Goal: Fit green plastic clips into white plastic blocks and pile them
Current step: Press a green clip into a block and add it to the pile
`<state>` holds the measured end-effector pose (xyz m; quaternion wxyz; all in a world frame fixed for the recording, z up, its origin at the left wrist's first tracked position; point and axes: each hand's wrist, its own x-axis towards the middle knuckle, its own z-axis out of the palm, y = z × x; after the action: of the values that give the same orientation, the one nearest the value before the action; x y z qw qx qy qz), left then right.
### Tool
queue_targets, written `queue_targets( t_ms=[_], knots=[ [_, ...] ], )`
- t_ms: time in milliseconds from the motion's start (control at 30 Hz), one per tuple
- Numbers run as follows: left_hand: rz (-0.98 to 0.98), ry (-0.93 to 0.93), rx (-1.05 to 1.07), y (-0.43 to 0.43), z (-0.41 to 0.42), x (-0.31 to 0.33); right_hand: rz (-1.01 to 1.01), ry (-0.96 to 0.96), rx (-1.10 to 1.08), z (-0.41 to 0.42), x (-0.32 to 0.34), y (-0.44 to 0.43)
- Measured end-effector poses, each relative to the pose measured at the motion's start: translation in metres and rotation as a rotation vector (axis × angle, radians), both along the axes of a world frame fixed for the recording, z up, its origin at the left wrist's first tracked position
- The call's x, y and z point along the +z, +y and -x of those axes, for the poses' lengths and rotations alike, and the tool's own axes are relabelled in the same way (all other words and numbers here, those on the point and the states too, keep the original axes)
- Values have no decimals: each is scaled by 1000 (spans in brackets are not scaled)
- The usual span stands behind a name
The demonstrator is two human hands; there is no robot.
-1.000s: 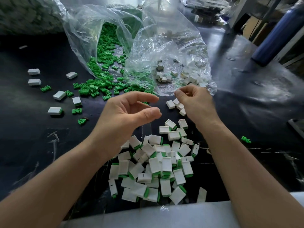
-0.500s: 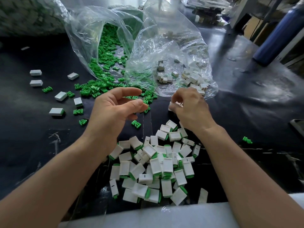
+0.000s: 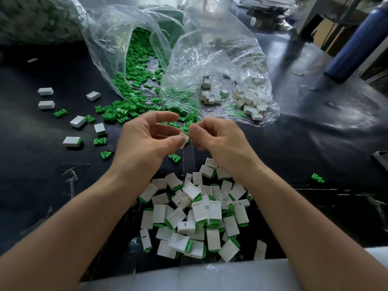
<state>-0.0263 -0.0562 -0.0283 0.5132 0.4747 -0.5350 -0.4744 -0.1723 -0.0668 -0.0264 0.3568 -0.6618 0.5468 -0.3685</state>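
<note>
A black table (image 3: pixel 42 185) is carrying a pile (image 3: pixel 199 217) of white blocks with green clips fitted. Just beyond the pile the two hands are meeting. The left hand (image 3: pixel 142 143) is pinching a block (image 3: pixel 184 140) at its thumb tip, and the right hand (image 3: pixel 218 139) is curling against that block; what it is gripping cannot be told. Farther beyond the pile, a clip bag (image 3: pixel 126 49) and a block bag (image 3: pixel 231 66) are lying open. A loose clip (image 3: pixel 317 178) is lying right of the pile.

Glossy black worktable (image 3: pixel 315 148), light reflecting off its right side; blue cylinder (image 3: pixel 357 45) standing at far right, brown cartons (image 3: pixel 327 36) behind it; pale strip (image 3: pixel 189 278) along the near edge.
</note>
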Motion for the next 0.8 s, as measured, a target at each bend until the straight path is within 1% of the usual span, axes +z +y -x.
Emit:
queue_targets(
  t_ms=[33, 100, 233, 300, 400, 500, 567, 667, 733, 800],
  knots=[
    [4, 26, 42, -1, -1, 0, 15, 42, -13, 0, -1, -1],
    [5, 90, 113, -3, -2, 0, 62, 187, 13, -1, -3, 0],
    [30, 145, 162, -4, -3, 3, 52, 443, 218, -8, -5, 2],
    [36, 160, 161, -3, -2, 3, 46, 557, 284, -10, -6, 1],
    [33, 175, 144, -3, -2, 4, 66, 592, 287, -10, -5, 1],
    [11, 182, 120, -3, -2, 2, 156, 625, 299, -10, -6, 1],
    [4, 160, 108, -3, -1, 1, 209, 610, 290, -9, -7, 2],
    [-1, 123, 80, -4, -1, -1, 216, 463, 173, -3, -5, 1],
    [-11, 121, 52, -3, 0, -1, 176, 282, 53, 3, -1, -2],
    [-24, 110, 28, -2, 1, -1, 105, 51, -19, 6, 2, -4]
  ],
)
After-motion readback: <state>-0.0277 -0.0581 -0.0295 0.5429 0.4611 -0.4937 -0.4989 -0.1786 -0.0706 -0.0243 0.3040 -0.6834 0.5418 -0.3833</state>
